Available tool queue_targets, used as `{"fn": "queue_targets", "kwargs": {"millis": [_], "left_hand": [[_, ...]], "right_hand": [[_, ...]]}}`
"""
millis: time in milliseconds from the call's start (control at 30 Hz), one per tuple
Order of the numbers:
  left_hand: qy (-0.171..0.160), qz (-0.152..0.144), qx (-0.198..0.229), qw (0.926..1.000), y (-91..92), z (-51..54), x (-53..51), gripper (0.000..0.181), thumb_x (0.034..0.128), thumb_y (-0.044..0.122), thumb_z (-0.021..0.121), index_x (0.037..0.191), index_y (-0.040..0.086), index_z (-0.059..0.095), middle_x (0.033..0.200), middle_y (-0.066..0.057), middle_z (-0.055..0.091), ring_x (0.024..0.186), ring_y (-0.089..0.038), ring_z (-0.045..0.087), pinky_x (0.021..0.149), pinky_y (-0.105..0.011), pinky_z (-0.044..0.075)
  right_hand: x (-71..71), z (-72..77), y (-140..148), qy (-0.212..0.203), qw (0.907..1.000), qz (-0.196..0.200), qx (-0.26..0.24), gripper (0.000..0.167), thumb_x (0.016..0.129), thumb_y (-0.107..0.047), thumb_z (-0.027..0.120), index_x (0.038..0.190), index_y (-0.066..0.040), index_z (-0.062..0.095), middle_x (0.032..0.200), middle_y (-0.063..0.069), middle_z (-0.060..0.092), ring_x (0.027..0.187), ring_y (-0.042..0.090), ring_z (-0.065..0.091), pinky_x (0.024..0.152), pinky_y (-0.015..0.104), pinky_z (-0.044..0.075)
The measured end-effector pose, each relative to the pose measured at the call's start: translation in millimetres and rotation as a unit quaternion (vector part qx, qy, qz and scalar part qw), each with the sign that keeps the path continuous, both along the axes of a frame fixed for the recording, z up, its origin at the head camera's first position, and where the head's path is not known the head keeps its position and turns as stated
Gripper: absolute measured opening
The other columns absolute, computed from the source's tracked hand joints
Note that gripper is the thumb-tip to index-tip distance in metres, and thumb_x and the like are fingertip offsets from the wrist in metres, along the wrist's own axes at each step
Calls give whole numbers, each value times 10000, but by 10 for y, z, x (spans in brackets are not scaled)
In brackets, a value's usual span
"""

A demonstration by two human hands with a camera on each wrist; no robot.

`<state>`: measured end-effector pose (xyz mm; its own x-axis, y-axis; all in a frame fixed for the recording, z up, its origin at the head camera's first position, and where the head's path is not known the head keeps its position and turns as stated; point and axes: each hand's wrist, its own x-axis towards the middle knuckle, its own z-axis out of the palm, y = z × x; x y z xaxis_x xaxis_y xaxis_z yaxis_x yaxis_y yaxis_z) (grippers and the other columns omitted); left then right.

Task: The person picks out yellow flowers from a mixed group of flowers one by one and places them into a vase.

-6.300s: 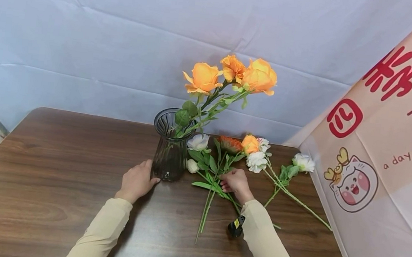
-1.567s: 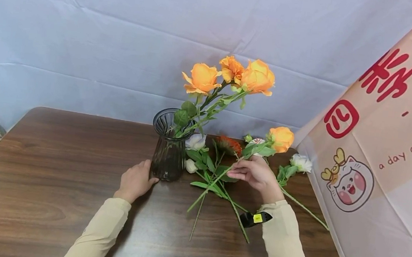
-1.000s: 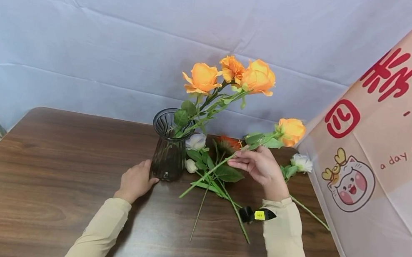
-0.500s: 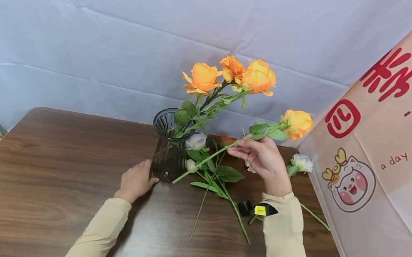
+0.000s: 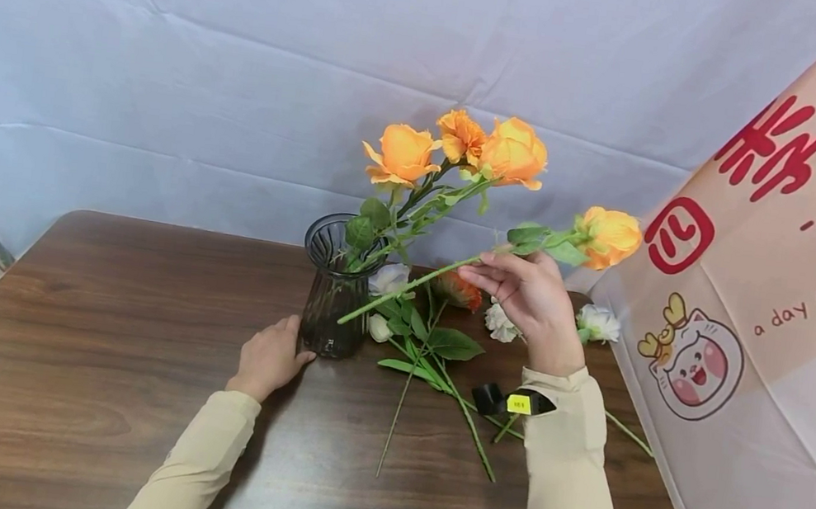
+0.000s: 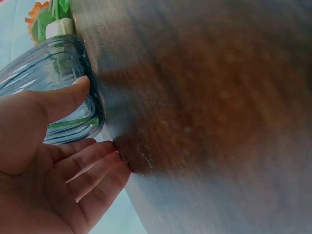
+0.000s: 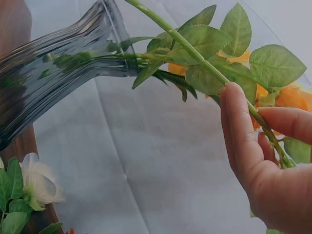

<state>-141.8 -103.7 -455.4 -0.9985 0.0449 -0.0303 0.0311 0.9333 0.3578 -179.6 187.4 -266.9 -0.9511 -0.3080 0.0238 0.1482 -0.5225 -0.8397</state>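
A dark glass vase [image 5: 334,321] stands upright on the table with several orange flowers [image 5: 402,154] leaning right out of its mouth. My left hand [image 5: 270,360] holds the vase low at its base; in the left wrist view the thumb and fingers lie on either side of the glass [image 6: 44,68]. Between thumb and fingertips, my right hand [image 5: 541,302] pinches the green stem of an orange rose [image 5: 610,238]. That rose is tilted, bloom up to the right, with its bare stem end in front of the vase. In the right wrist view the stem [image 7: 195,56] crosses before the vase's leaves.
Right of the vase lie a pale rose [image 5: 389,279], a white bud [image 5: 379,328], an orange-red flower [image 5: 458,290] and white blooms [image 5: 500,322], with crossed stems. Another white flower [image 5: 598,323] lies near the right cloth wall. Pale cloth [image 5: 209,84] hangs behind the brown table [image 5: 103,388].
My right hand has picked the orange rose up from the pile, then raised it and moved right; the stem end has risen towards the vase. My left hand stays at the vase.
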Motion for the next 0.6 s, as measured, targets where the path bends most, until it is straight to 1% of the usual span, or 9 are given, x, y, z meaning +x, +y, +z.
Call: {"fn": "queue_targets", "kwargs": {"millis": [133, 200, 333, 600], "left_hand": [[-43, 3, 9, 10000, 3, 11, 0, 589, 821, 344, 676, 1211, -41, 461, 1102, -205, 577, 904, -383, 578, 701, -512, 465], [-48, 1, 5, 10000, 3, 12, 0, 589, 821, 344, 676, 1211, -41, 460, 1104, -204, 576, 907, -382, 577, 705, -511, 464], [-11, -6, 5, 10000, 0, 6, -1, 574, 818, 343, 679, 1192, -38, 468, 1075, -196, 585, 889, -375, 582, 694, -507, 467], [62, -3, 21, 10000, -2, -8, -3, 557, 813, 343, 685, 1167, -35, 480, 1037, -188, 593, 865, -373, 587, 682, -507, 468]], "right_hand": [[-10, 67, -23, -10, 9995, -245, -195, 196, 893, 137, 408, 787, 105, 570, 714, 192, 627, 731, 332, 659, 785, 418, 498], [-18, 96, -30, -6, 9990, -287, -346, 183, 888, 145, 413, 785, 111, 560, 710, 201, 621, 741, 341, 657, 790, 420, 496], [-31, 142, -52, 50, 9981, -404, -454, 180, 883, 147, 418, 768, 110, 552, 705, 193, 605, 746, 342, 656, 788, 413, 497], [-38, 160, -93, -53, 9962, -612, -614, 158, 872, 152, 448, 755, 111, 546, 727, 209, 581, 757, 371, 652, 790, 416, 495]]}}
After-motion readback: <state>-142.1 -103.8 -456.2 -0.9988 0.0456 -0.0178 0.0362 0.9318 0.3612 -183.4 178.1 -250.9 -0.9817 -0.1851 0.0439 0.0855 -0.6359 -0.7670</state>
